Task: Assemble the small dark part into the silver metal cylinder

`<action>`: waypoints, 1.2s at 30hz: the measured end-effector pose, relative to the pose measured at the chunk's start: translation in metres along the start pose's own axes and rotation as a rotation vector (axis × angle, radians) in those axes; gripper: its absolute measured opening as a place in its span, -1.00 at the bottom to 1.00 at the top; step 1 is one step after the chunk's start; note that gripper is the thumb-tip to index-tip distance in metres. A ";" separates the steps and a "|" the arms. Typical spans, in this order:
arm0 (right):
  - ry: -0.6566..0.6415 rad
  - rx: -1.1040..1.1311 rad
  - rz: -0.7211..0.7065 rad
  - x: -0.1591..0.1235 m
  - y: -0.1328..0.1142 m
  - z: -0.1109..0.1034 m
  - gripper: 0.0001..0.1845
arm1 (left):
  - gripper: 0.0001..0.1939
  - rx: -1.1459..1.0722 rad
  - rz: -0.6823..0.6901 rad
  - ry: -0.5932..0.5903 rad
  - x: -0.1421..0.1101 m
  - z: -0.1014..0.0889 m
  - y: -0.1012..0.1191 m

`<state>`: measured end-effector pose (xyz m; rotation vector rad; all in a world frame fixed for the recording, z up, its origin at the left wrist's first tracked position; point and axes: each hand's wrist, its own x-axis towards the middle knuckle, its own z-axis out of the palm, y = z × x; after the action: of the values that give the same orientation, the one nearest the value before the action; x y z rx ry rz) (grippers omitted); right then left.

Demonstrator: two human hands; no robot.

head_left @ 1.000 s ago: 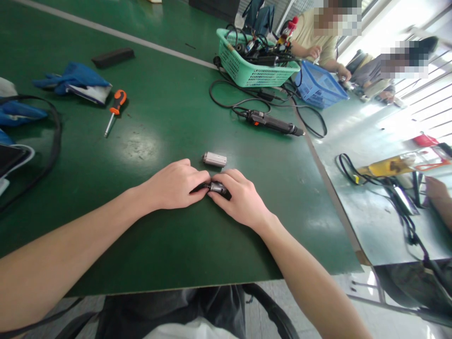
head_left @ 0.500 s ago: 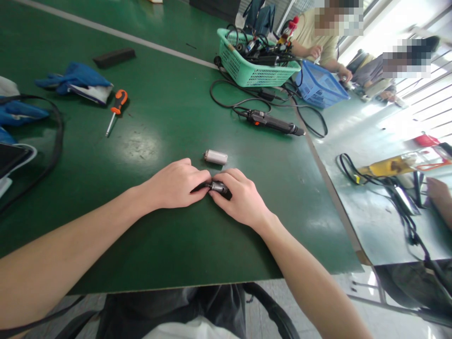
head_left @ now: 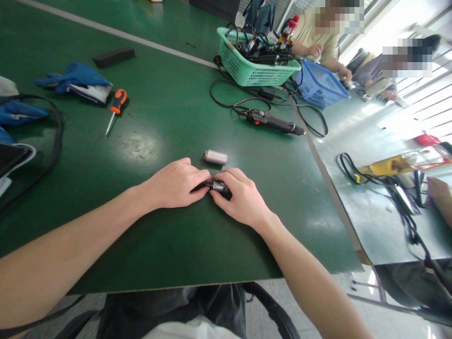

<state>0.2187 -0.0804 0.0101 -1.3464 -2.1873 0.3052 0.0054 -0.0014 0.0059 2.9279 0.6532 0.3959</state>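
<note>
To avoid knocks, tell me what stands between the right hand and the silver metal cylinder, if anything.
Nothing visible stands between the right hand and the silver metal cylinder, just beyond it on the green tabletop.

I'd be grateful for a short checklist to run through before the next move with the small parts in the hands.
1. Left hand gripping the black piece: ok.
2. Right hand gripping the dark metallic part: ok.
3. Held pieces fully joined: cannot tell; the hands cover much of them.
4. Silver cylinder outside both hands: ok, lying beyond them on the green table.
5. Orange-and-black screwdriver set down: ok.
6. Black corded tool set down: ok.
</note>
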 end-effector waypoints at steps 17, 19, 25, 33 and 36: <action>-0.019 -0.004 0.013 0.000 0.000 -0.001 -0.85 | -0.76 0.004 0.001 0.018 -0.001 0.001 0.000; -0.019 -0.005 0.010 0.001 0.000 -0.001 -0.85 | -0.77 0.004 0.001 0.027 0.000 0.001 0.000; -0.022 -0.006 0.007 0.001 0.000 -0.001 -0.84 | -0.78 0.010 -0.005 0.036 0.000 0.002 0.001; -0.014 -0.007 0.000 0.000 -0.001 -0.001 -0.84 | -0.78 0.005 -0.013 0.028 -0.001 0.001 0.001; -0.015 -0.008 0.000 0.001 -0.001 -0.001 -0.84 | -0.78 0.011 -0.016 0.036 -0.001 0.001 0.001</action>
<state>0.2186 -0.0803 0.0114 -1.3521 -2.2029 0.3083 0.0056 -0.0025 0.0047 2.9300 0.6849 0.4458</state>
